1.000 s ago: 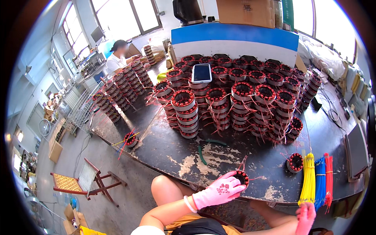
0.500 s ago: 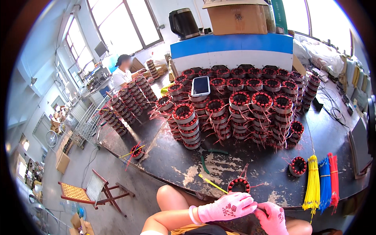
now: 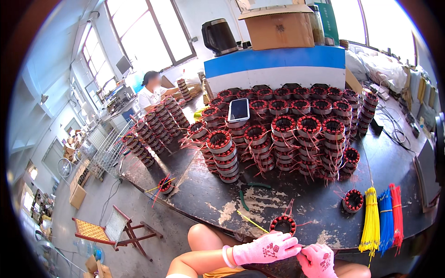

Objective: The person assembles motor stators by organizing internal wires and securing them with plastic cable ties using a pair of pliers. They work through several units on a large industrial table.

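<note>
At the near edge of the table, a stator (image 3: 283, 225) with red windings lies with its open ring facing up. A yellow wire (image 3: 251, 221) and thin red leads stick out from it. My left hand (image 3: 269, 248), in a pink glove, is closed just in front of this stator. Close against its fingertips, my right hand (image 3: 318, 260), also pink-gloved, is closed in a pinch. A small dark sliver shows between the fingertips, too small to name. Green-handled pliers (image 3: 244, 197) lie open farther back on the table.
Stacked stators (image 3: 222, 157) fill the middle and back of the table, with a phone (image 3: 238, 110) on top. Single stators (image 3: 352, 201) sit right and left. Yellow (image 3: 371, 217), blue (image 3: 385, 217) and red wire bundles (image 3: 396, 213) lie at right. A person (image 3: 150, 92) works far left.
My right hand has shifted slightly left, and its fingers are drawn in closer to my left hand's fingertips. The whole view has moved slightly; the stator and stacks stay in place.
</note>
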Tool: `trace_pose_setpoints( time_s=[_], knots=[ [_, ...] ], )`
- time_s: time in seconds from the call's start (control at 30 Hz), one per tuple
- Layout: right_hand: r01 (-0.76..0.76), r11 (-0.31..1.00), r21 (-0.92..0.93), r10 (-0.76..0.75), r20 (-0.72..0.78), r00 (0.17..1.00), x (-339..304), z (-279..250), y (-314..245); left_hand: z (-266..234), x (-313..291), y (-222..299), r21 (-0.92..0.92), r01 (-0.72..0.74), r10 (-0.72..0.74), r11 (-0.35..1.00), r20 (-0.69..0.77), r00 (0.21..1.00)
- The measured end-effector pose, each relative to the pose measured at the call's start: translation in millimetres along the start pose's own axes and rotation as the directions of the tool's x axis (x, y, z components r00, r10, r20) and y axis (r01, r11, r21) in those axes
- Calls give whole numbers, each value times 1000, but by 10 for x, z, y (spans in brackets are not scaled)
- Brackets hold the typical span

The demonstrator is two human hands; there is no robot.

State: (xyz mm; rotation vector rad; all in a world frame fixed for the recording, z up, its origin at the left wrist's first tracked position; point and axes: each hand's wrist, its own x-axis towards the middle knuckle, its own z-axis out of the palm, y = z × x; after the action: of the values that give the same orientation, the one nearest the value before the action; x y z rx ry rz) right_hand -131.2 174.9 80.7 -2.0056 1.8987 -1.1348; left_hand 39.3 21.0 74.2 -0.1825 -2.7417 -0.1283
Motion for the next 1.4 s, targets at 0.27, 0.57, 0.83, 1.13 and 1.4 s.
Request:
trace_pose_setpoints(
  time_s=[0.27, 0.57, 0.83, 1.13, 1.4],
  knots=[
    [-58, 998, -6, 57, -112, 992, -15, 132, -26, -21, -9, 90, 66, 70, -70, 995, -6, 998],
    [-37, 999, -35, 34, -72, 997, 65, 289, 14, -150, -97, 94, 108, 163, -162, 981, -13, 987],
    [-68, 994, 87, 68, 0, 998, 174, 215, -40, -205, -209, 23, 97, 135, -145, 986, 107, 984],
    [-79, 990, 116, 78, 14, 997, 165, 150, -122, 56, -358, 18, 77, 146, -150, 986, 45, 988],
    [5, 1000, 2, -5, 67, 998, 139, 143, -191, -48, -386, 22, 27, 110, -111, 994, 37, 993]
  ],
)
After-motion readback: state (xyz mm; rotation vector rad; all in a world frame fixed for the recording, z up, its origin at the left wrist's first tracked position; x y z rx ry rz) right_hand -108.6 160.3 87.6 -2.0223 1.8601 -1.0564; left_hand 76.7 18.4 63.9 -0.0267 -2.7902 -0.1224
